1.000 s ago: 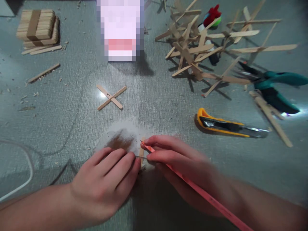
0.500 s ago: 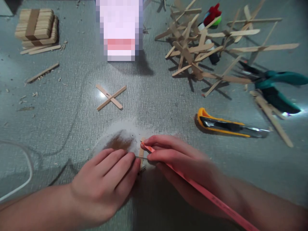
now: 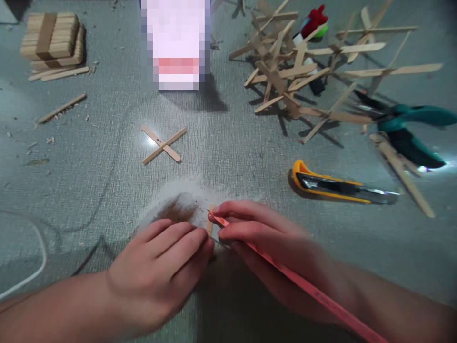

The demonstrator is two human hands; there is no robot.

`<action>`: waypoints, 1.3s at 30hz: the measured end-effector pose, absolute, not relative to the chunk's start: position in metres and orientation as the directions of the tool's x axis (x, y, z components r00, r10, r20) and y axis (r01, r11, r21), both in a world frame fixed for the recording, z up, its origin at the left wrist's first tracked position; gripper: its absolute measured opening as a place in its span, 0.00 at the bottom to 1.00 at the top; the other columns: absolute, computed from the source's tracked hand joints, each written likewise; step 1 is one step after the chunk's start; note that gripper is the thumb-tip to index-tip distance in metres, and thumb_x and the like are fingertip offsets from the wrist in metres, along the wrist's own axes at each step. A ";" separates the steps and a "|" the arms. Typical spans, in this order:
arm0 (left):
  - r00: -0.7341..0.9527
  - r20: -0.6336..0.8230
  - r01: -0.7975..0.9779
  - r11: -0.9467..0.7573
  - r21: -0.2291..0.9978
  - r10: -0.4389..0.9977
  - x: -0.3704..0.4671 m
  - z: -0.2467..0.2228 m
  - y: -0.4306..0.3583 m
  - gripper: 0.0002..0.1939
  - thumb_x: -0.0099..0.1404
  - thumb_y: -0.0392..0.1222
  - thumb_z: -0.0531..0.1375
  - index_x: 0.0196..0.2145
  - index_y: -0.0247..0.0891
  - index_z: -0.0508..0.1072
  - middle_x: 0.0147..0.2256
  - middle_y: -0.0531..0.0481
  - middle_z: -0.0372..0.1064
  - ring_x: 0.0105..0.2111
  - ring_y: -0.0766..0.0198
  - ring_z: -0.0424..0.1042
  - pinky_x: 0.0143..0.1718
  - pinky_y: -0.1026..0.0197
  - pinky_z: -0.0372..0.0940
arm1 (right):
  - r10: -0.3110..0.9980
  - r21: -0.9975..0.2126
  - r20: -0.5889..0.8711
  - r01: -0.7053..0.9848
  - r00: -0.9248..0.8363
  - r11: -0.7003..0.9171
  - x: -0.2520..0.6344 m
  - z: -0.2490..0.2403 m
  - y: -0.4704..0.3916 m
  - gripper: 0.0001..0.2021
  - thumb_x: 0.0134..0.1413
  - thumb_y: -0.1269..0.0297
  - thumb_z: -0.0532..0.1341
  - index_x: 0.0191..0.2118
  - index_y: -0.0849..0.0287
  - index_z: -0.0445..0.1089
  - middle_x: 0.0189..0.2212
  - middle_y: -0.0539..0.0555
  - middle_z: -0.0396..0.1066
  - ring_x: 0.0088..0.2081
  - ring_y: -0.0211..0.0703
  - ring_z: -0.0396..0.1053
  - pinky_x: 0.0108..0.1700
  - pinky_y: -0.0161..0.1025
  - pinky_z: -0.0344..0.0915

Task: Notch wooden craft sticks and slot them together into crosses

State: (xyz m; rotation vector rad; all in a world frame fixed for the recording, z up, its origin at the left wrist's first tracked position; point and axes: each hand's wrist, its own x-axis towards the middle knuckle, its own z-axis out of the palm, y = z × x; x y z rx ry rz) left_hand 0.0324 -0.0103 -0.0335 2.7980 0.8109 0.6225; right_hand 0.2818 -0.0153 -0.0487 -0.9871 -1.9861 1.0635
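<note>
The right hand (image 3: 269, 238) is gripping a pink pencil (image 3: 287, 273) over a wooden stick (image 3: 210, 225), which is lying between the hands. The left hand (image 3: 157, 271) is resting, curled, at the stick's near end, its hold hidden.

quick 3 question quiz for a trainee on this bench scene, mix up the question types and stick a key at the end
1. Which side's hand holds the red pencil?

2. True or false: the yellow cutter lies on the table nearer to the right hand than to the left hand.

3. Where is the X of two crossed sticks?
A) inside the left hand
B) on top of the pliers
C) on the table, beyond both hands

Key: 1. The right; 2. True; 3. C
</note>
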 end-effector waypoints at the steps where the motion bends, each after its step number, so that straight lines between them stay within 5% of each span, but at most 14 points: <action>1: 0.770 0.340 0.462 -0.840 0.286 0.539 0.032 -0.033 -0.009 0.10 0.78 0.34 0.57 0.49 0.31 0.79 0.48 0.46 0.82 0.47 0.55 0.80 0.48 0.53 0.74 | 0.850 -0.875 0.198 0.302 -0.487 0.377 0.282 -0.049 -0.015 0.14 0.69 0.78 0.58 0.52 0.54 0.73 0.57 0.56 0.73 0.56 0.40 0.78 0.57 0.34 0.75; 8: 0.799 0.321 0.393 -0.846 0.361 0.508 0.026 -0.033 0.002 0.12 0.80 0.35 0.54 0.51 0.32 0.77 0.51 0.43 0.82 0.55 0.59 0.80 0.62 0.58 0.73 | 0.844 -0.864 0.219 0.305 -0.489 0.401 0.283 -0.045 -0.013 0.14 0.68 0.78 0.59 0.52 0.54 0.73 0.55 0.55 0.75 0.54 0.40 0.78 0.58 0.34 0.75; 13: 0.769 0.281 0.454 -0.800 0.393 0.574 0.020 -0.039 -0.003 0.12 0.79 0.37 0.58 0.55 0.39 0.78 0.61 0.41 0.77 0.66 0.51 0.72 0.66 0.46 0.71 | 0.841 -0.881 0.218 0.270 -0.496 0.388 0.281 -0.043 -0.011 0.13 0.68 0.78 0.58 0.50 0.55 0.72 0.55 0.55 0.74 0.54 0.40 0.78 0.55 0.33 0.76; 16: 0.757 0.269 0.443 -0.771 0.457 0.595 0.019 -0.044 -0.006 0.14 0.77 0.34 0.58 0.55 0.37 0.78 0.64 0.39 0.73 0.69 0.53 0.68 0.68 0.47 0.69 | 0.841 -0.882 0.218 0.270 -0.495 0.387 0.281 -0.044 -0.011 0.13 0.68 0.79 0.59 0.50 0.55 0.72 0.55 0.56 0.74 0.54 0.39 0.77 0.56 0.33 0.76; 23: 0.723 0.313 0.402 -0.744 0.534 0.616 0.023 -0.044 -0.003 0.12 0.75 0.32 0.60 0.52 0.36 0.80 0.60 0.39 0.75 0.63 0.59 0.74 0.70 0.53 0.67 | 0.846 -0.881 0.216 0.276 -0.487 0.384 0.283 -0.045 -0.011 0.14 0.69 0.79 0.58 0.52 0.54 0.72 0.56 0.56 0.74 0.56 0.39 0.77 0.58 0.33 0.74; 39: 0.772 0.282 0.370 -0.763 0.530 0.570 0.019 -0.040 0.000 0.14 0.73 0.33 0.60 0.54 0.35 0.79 0.58 0.40 0.78 0.66 0.55 0.73 0.69 0.51 0.70 | 0.866 -0.860 0.228 0.325 -0.445 0.394 0.285 -0.047 -0.015 0.13 0.69 0.78 0.58 0.52 0.54 0.71 0.56 0.56 0.73 0.56 0.39 0.76 0.58 0.33 0.74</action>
